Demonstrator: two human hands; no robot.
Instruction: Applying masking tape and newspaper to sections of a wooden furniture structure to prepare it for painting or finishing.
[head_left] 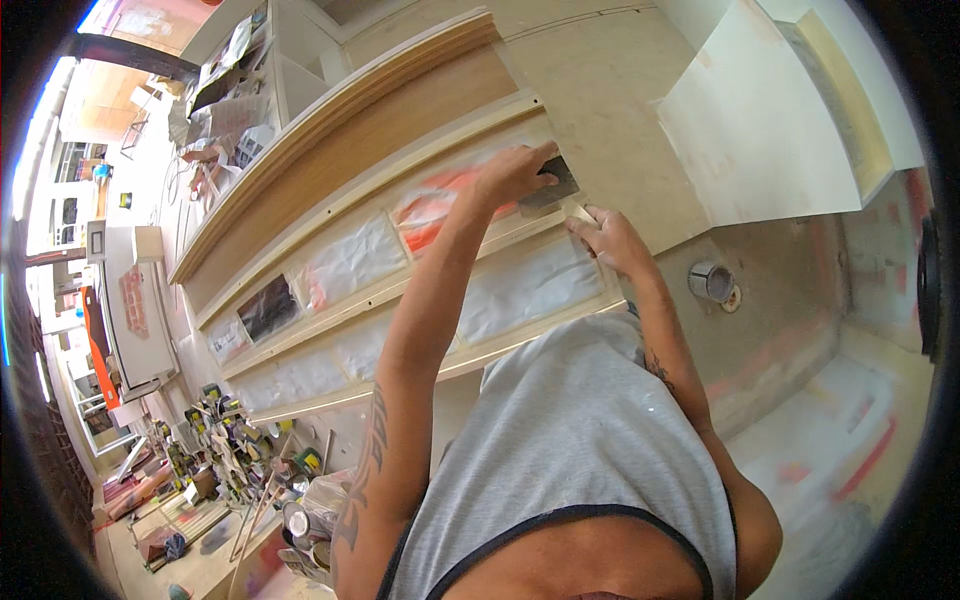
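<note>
Two bare hands work at a pale wooden door frame (400, 285) whose panes are masked with crinkled white plastic film (525, 285). Left hand (515, 172) grips a flat dark scraper blade (550, 185), pressed against the frame's upper rail. Right hand (612, 240) rests with fingers loosely curled on the wood just beside it, holding nothing visible. One open metal can (711, 282) stands to the right; cluttered tins (300, 515) lie below left.

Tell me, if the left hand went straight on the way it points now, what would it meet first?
The left hand holds a dark scraper and points toward the upper right. Straight on, it would probably meet the bare wooden panel first. Depth is unclear, so this is a guess.
</note>
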